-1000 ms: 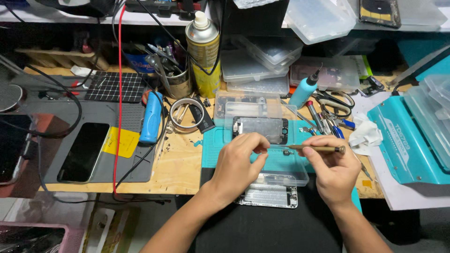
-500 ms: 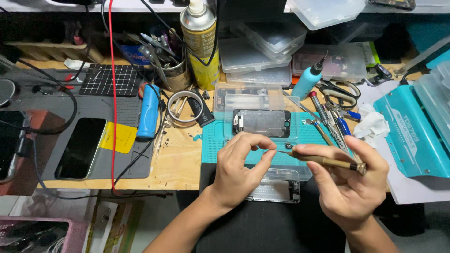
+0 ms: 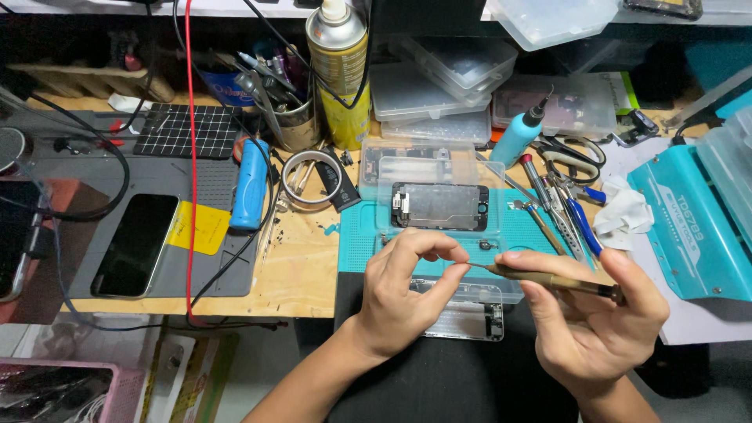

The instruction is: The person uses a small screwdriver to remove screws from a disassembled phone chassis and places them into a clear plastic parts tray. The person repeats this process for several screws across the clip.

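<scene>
My right hand [image 3: 591, 313] grips a brown-handled screwdriver [image 3: 548, 280] lying level, its thin tip pointing left. My left hand [image 3: 407, 294] pinches its thumb and fingertips together right at that tip; whatever small part sits between them is too small to see. Both hands hover over the near edge of a teal work mat [image 3: 356, 247]. On the mat beyond them lies an opened phone screen assembly [image 3: 440, 206]. A phone rear housing [image 3: 470, 317] rests under my hands at the bench edge.
A grey mat [image 3: 204, 266] at left carries a dark phone [image 3: 135, 244] and a blue tool [image 3: 250, 184]. A yellow spray can [image 3: 338, 70], tool cup [image 3: 294, 125], clear boxes [image 3: 442, 86], a blue bottle [image 3: 517, 137], screwdrivers [image 3: 560, 207] and a teal machine [image 3: 685, 227] surround the mat.
Both hands have drawn nearer to me and lower. The screwdriver tip now meets my left fingertips, which have closed into a pinch.
</scene>
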